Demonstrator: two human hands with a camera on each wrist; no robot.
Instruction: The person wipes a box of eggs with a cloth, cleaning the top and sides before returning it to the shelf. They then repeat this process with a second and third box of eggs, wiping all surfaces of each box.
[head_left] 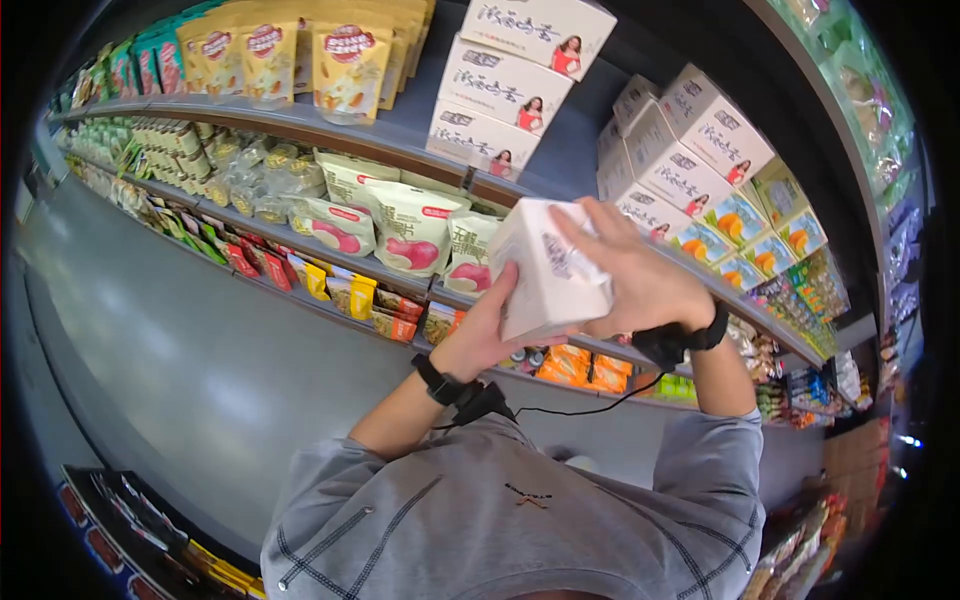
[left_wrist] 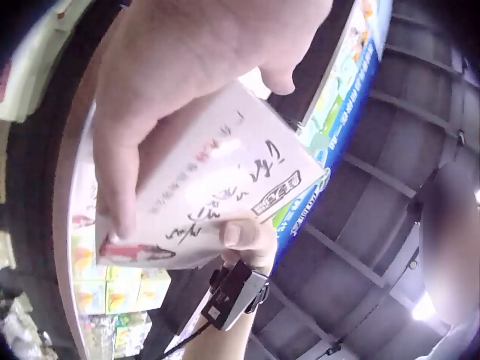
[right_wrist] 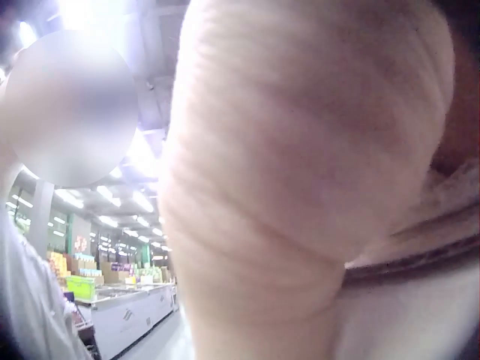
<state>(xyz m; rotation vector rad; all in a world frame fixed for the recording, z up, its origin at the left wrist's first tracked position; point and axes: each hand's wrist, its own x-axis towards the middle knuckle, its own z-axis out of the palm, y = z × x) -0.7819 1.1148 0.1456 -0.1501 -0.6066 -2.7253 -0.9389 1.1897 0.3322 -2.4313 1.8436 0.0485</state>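
In the head view, a white carton (head_left: 550, 275) with dark lettering is held up between both hands, in front of the shelves. The left hand (head_left: 492, 325) grips its near left side, thumb along the face and fingers underneath. On the far right side, the right hand (head_left: 645, 270) holds it with fingers spread over the top. The left wrist view shows the carton (left_wrist: 217, 176) close up, its printed face bearing black script and a figure in red. There the right hand's thumb (left_wrist: 240, 234) presses a lower edge. Mostly palm and wrist of the right hand (right_wrist: 300, 165) fill the right wrist view.
Matching white cartons (head_left: 505, 85) stand stacked on the upper shelf, with another stack (head_left: 690, 150) to the right. Orange-picture boxes (head_left: 740, 220) sit beside these. Snack bags (head_left: 410, 225) fill the shelf below. Grey floor (head_left: 200, 330) lies at left; a cable (head_left: 590, 410) links the wrist devices.
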